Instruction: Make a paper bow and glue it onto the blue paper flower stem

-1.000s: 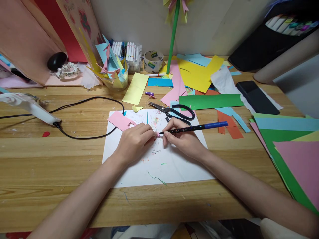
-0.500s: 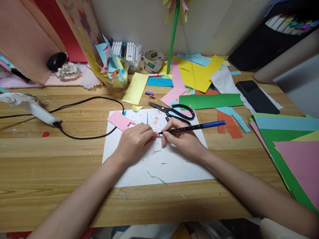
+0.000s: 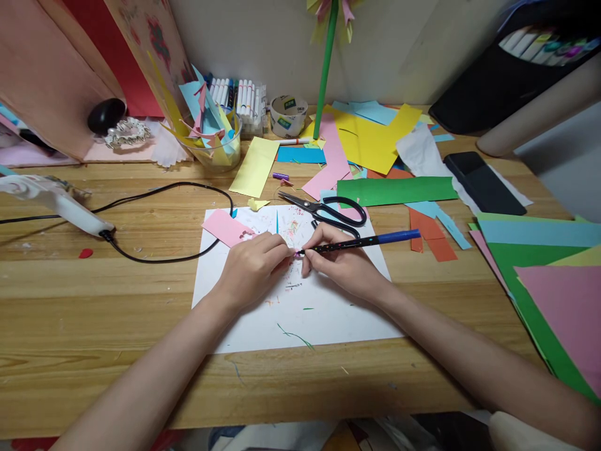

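My right hand (image 3: 350,263) is closed around a black felt-tip pen (image 3: 350,243) with a blue end, its tip pointing left. At that tip lies a tiny pink paper piece (image 3: 297,254), pinched by the fingertips of my left hand (image 3: 258,263); most of it is hidden. Both hands rest over a white sheet of paper (image 3: 328,319) strewn with coloured scraps and pen marks. A pink paper strip (image 3: 225,227) with a ragged cut edge lies beyond my left hand. Black-handled scissors (image 3: 323,208) lie just past my right hand, blades toward the left.
A black cable (image 3: 169,259) loops left of the sheet. Behind stand a clear cup of paper scraps (image 3: 216,153), a marker box (image 3: 253,103) and a tape roll (image 3: 288,117). A green strip (image 3: 399,191), a phone (image 3: 486,183) and stacked coloured paper (image 3: 558,313) lie right.
The pen has shifted very slightly left and tilted a little with my right hand. My left hand stays in place.
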Action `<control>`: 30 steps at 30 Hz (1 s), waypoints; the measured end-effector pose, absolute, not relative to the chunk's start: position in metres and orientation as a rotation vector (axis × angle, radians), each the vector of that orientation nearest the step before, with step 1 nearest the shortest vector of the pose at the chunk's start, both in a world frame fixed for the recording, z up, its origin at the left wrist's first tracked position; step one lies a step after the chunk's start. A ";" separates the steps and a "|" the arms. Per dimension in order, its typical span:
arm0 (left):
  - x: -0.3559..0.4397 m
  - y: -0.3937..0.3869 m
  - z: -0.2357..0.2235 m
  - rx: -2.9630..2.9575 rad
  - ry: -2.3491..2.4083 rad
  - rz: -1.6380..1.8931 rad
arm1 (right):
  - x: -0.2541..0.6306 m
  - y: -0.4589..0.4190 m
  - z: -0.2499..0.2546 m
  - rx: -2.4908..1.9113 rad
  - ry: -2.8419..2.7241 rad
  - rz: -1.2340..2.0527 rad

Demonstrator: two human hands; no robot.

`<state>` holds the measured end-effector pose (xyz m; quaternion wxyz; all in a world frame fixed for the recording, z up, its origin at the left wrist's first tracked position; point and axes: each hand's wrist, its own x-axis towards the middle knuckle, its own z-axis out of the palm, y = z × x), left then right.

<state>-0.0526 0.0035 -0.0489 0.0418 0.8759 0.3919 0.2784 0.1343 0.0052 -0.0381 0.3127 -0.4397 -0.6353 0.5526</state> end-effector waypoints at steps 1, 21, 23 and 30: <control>-0.053 0.004 -0.049 2.683 1.200 0.855 | 0.134 0.005 -0.038 -1.165 -1.691 1.457; -0.052 0.003 -0.048 2.677 1.204 0.849 | 0.135 0.006 -0.040 -1.169 -1.692 1.447; -0.053 0.003 -0.049 2.675 1.205 0.849 | 0.135 0.006 -0.040 -1.166 -1.687 1.446; -0.052 0.003 -0.047 2.685 1.207 0.866 | 0.135 0.006 -0.041 -1.182 -1.702 1.427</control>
